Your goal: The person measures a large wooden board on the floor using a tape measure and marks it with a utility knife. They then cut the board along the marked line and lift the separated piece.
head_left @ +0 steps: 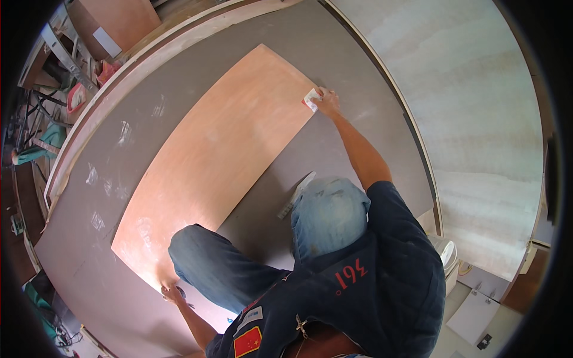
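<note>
A long, light-brown plywood sheet (203, 143) lies aslant across a larger grey-brown board (77, 238). At its far right edge my right hand (326, 101) is closed on a small white block with a red end (311, 99), which touches the sheet's edge. My left hand (172, 292) is at the near left corner of the sheet. Its fingers are curled beside a small dark object (182, 292) too unclear to name. Next to my right knee lies a pale flat strip (289, 206), partly hidden by the knee.
My knees (330, 215) are bent over the grey-brown board, close to the sheet. A large pale panel (477, 137) stands at the right, with a white bucket (443, 250) near its lower end. At the far left are a metal ladder (62, 53) and a pink basin (76, 97).
</note>
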### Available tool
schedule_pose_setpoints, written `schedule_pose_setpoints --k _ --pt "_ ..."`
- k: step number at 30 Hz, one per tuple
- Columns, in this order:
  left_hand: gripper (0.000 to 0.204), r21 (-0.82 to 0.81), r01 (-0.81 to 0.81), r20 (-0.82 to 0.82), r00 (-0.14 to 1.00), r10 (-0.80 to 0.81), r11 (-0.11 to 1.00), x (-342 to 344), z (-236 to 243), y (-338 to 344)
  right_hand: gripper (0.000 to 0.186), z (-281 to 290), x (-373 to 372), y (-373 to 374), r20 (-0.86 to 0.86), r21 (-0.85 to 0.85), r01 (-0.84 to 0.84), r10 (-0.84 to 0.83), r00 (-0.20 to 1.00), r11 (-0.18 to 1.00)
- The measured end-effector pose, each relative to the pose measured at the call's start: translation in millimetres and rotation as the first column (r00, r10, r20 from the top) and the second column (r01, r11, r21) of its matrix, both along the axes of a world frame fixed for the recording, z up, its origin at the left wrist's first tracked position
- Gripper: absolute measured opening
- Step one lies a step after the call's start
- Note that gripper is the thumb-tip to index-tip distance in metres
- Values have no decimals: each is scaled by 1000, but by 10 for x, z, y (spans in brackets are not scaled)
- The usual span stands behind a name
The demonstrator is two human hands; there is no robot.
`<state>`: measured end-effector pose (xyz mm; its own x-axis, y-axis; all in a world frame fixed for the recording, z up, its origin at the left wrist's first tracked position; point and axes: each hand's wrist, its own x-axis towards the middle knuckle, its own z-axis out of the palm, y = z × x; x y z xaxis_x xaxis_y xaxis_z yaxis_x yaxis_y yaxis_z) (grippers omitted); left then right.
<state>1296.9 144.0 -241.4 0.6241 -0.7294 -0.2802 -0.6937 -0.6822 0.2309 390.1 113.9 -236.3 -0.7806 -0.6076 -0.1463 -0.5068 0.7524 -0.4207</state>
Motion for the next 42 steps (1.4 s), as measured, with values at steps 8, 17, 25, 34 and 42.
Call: schedule_pose_setpoints --k 8,17,25,34,42 --pt "64 -9 9 85 996 -8 1000 -141 138 6 67 64 -2 -7 -1 47 -8 8 1000 999" --pt "64 27 -36 86 996 33 999 -146 191 -6 67 -13 4 -37 1 28 23 -23 1000 999" --pt "73 -33 -155 -172 974 147 987 291 135 -70 65 -263 -201 -24 -27 20 16 -16 1000 1000" --pt "67 -63 -157 -381 917 121 986 684 -12 30 66 -101 -76 -132 -8 62 6 -6 1000 998" --pt "66 -44 -236 -481 856 187 971 449 99 -14 66 -159 -145 -42 -58 79 13 -9 998 997"
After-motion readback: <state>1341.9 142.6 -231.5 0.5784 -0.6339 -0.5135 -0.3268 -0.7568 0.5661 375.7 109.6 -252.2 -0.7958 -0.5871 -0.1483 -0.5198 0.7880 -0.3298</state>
